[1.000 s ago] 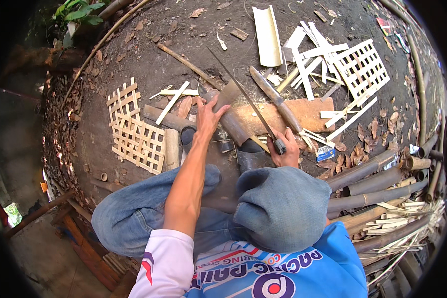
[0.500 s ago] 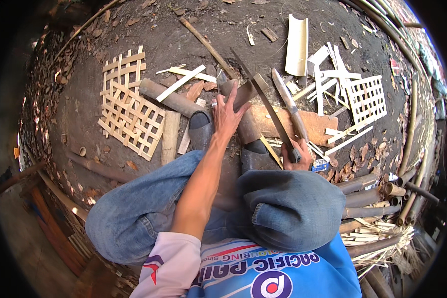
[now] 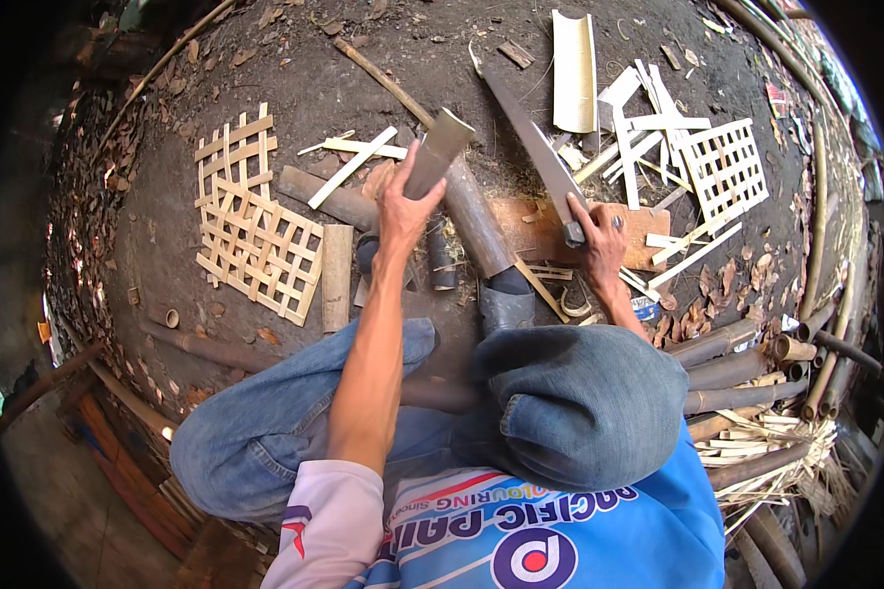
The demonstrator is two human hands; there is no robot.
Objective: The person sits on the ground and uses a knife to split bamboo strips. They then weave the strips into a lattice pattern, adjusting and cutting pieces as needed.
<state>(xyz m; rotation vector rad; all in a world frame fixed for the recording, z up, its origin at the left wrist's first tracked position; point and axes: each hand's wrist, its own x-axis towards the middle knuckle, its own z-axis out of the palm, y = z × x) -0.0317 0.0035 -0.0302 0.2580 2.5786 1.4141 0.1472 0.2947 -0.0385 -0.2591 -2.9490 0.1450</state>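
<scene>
My left hand (image 3: 403, 211) is wrapped around a short bamboo piece (image 3: 438, 155), holding it raised and tilted above the ground. Its pale cut end points away from me. My right hand (image 3: 602, 240) grips a handsaw by its handle, with the long saw blade (image 3: 532, 133) pointing up and away to the left. Between the two hands a longer bamboo tube (image 3: 476, 221) lies slanted, its near end by my right boot (image 3: 506, 299). Saw and bamboo piece are apart. A flat wooden board (image 3: 638, 234) lies beneath the saw's handle end.
Woven bamboo lattices lie at left (image 3: 260, 245) and right (image 3: 725, 169). Split strips (image 3: 648, 123) and a half-round bamboo (image 3: 575, 74) lie beyond the saw. Bamboo poles (image 3: 722, 373) and a heap of shavings (image 3: 756, 447) sit at the near right.
My left hand, earlier spread over the bamboo, now grips the short piece and has lifted it. The saw has swung off the bamboo to the right. My left boot has shifted left.
</scene>
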